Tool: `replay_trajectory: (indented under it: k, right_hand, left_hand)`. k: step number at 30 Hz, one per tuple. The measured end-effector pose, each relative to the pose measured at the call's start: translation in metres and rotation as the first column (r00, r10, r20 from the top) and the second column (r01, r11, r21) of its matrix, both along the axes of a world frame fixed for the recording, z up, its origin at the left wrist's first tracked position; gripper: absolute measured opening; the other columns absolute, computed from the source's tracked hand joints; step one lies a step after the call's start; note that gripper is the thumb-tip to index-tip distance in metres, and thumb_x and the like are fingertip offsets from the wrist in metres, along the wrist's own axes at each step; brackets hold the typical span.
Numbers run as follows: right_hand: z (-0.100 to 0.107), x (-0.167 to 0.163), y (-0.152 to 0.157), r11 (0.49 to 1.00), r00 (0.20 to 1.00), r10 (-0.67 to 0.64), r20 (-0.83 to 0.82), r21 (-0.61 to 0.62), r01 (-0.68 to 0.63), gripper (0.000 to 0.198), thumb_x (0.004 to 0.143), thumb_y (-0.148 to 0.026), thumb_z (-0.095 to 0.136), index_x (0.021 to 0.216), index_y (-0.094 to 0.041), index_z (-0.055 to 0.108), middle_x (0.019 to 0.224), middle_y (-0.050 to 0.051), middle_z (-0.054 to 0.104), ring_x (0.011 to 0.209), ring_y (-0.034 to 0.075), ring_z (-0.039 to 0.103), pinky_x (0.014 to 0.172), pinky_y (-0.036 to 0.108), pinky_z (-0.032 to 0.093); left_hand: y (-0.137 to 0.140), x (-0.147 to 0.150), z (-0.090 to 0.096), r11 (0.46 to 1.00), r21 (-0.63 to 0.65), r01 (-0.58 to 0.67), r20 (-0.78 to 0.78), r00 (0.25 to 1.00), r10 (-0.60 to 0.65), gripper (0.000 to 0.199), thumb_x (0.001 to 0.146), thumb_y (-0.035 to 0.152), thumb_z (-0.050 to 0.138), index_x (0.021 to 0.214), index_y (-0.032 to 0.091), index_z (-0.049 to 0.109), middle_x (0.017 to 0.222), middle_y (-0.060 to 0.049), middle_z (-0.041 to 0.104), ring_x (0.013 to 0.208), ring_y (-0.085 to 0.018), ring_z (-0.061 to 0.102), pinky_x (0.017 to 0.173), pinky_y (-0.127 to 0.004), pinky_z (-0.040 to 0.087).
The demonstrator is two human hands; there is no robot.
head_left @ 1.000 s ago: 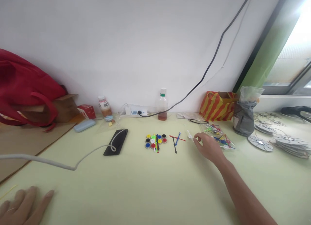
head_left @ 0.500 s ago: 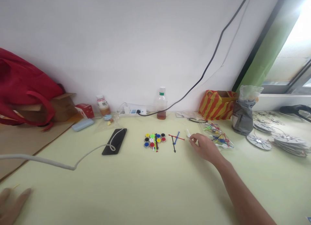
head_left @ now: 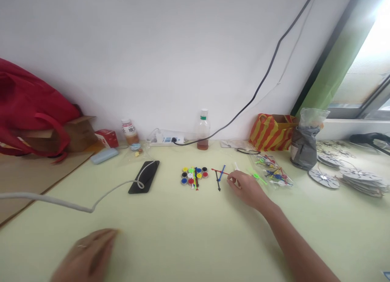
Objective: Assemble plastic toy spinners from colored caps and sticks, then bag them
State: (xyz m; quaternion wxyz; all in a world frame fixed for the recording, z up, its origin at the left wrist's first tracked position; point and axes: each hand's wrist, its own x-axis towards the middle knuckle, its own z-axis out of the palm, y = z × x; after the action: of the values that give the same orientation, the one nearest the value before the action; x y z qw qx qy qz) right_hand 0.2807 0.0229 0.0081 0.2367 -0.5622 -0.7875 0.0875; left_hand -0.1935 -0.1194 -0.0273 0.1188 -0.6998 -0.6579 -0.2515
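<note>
My right hand [head_left: 243, 186] reaches in from the right, its fingers closed at the right end of a red arrow [head_left: 217, 170]. That arrow lies crossed with a blue arrow [head_left: 222, 172] and a black arrow [head_left: 218, 182]. Behind the hand lies a white arrow [head_left: 235, 165], partly hidden; a bright green arrow [head_left: 256, 176] is to its right. My left hand [head_left: 87, 255] is at the lower left, smeared by motion, fingers pressed together with a faint yellowish tip at their ends. Several round coloured pieces [head_left: 199, 176] sit grouped with thin arrows laid over them.
Bags of coloured arrows [head_left: 278, 176] lie right of centre, near stacked white discs [head_left: 362, 179]. A black phone [head_left: 144, 177] with a grey cable [head_left: 76, 207] lies left. Along the wall stand a bottle [head_left: 202, 131], a power strip [head_left: 170, 140] and a striped bag [head_left: 271, 131].
My right hand has moved left from the white arrow to the red arrow's end, uncovering the green arrow. My left hand has come right and further into view, its fingers now together.
</note>
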Motion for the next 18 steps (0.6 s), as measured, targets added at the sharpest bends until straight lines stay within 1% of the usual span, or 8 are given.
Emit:
replay_trajectory:
  k: [2,4,6,9,11,13,15,18]
  right_hand:
    - [-0.003,-0.015,-0.005,0.999,0.998,0.053,-0.023,0.012,-0.053,0.017,0.094,-0.022,0.049,0.098,-0.022,0.065,0.096,0.005,0.07,0.084,0.02,0.065,0.073,0.032,0.046]
    - [-0.006,-0.028,-0.01,0.992,0.991,0.123,-0.057,0.028,-0.121,0.017,0.094,-0.021,0.05,0.1,-0.022,0.065,0.1,0.006,0.07,0.089,0.021,0.065,0.077,0.033,0.048]
    - [-0.008,-0.039,-0.015,0.982,0.978,0.187,-0.092,0.046,-0.183,0.017,0.095,-0.019,0.051,0.103,-0.022,0.066,0.1,0.007,0.069,0.092,0.022,0.065,0.079,0.034,0.05]
    - [-0.012,-0.046,-0.019,0.966,0.96,0.252,-0.123,0.084,-0.243,0.021,0.095,-0.016,0.052,0.108,-0.022,0.066,0.103,0.008,0.068,0.096,0.023,0.063,0.084,0.037,0.051]
    - [-0.014,-0.047,-0.019,0.957,0.953,0.279,-0.114,0.114,-0.267,0.025,0.094,-0.014,0.052,0.113,-0.022,0.066,0.107,0.009,0.067,0.1,0.025,0.061,0.088,0.04,0.051]
    - [-0.016,-0.046,-0.018,0.952,0.954,0.289,-0.084,0.133,-0.277,0.025,0.094,-0.012,0.052,0.113,-0.021,0.066,0.108,0.01,0.066,0.103,0.026,0.058,0.09,0.042,0.05]
    - [-0.017,-0.044,-0.015,0.951,0.957,0.284,-0.051,0.143,-0.274,0.023,0.093,-0.012,0.054,0.109,-0.021,0.067,0.104,0.01,0.066,0.105,0.027,0.056,0.091,0.044,0.049]
    - [-0.019,-0.04,-0.011,0.954,0.963,0.269,-0.03,0.143,-0.262,0.019,0.091,-0.012,0.056,0.104,-0.02,0.067,0.1,0.01,0.066,0.106,0.028,0.056,0.091,0.044,0.049]
  left_hand:
    - [0.0,0.049,-0.001,0.976,0.016,0.216,-0.063,0.975,-0.215,0.03,0.095,0.032,0.053,0.118,0.031,0.072,0.122,-0.002,0.074,0.11,-0.028,0.07,0.091,-0.042,0.061]
    - [-0.001,0.097,0.005,0.901,0.002,0.435,-0.134,0.893,-0.431,0.041,0.094,0.034,0.058,0.134,0.032,0.063,0.135,-0.001,0.069,0.118,-0.027,0.066,0.094,-0.037,0.06]
    - [0.0,0.136,0.016,0.822,-0.059,0.566,-0.204,0.799,-0.565,0.052,0.093,0.034,0.061,0.145,0.029,0.055,0.142,-0.004,0.064,0.125,-0.029,0.061,0.097,-0.038,0.058]
    - [0.008,0.172,0.033,0.752,-0.193,0.63,-0.236,0.714,-0.659,0.051,0.094,0.024,0.055,0.145,0.029,0.053,0.135,-0.007,0.066,0.12,-0.032,0.06,0.096,-0.045,0.053]
    - [0.02,0.187,0.043,0.736,-0.268,0.622,-0.22,0.705,-0.675,0.052,0.092,0.014,0.049,0.142,0.026,0.055,0.132,-0.01,0.065,0.119,-0.034,0.058,0.098,-0.049,0.049]
    - [0.036,0.198,0.052,0.707,-0.321,0.63,-0.21,0.681,-0.702,0.056,0.086,0.007,0.049,0.14,0.021,0.055,0.134,-0.013,0.062,0.125,-0.037,0.053,0.103,-0.052,0.044]
    - [0.057,0.209,0.057,0.695,-0.328,0.64,-0.197,0.673,-0.713,0.057,0.082,0.001,0.048,0.136,0.019,0.055,0.128,-0.013,0.062,0.119,-0.035,0.054,0.099,-0.049,0.045]
    - [0.087,0.222,0.058,0.624,-0.346,0.701,-0.13,0.623,-0.771,0.042,0.085,-0.007,0.041,0.108,0.021,0.063,0.101,-0.007,0.063,0.095,-0.024,0.058,0.087,-0.038,0.048]
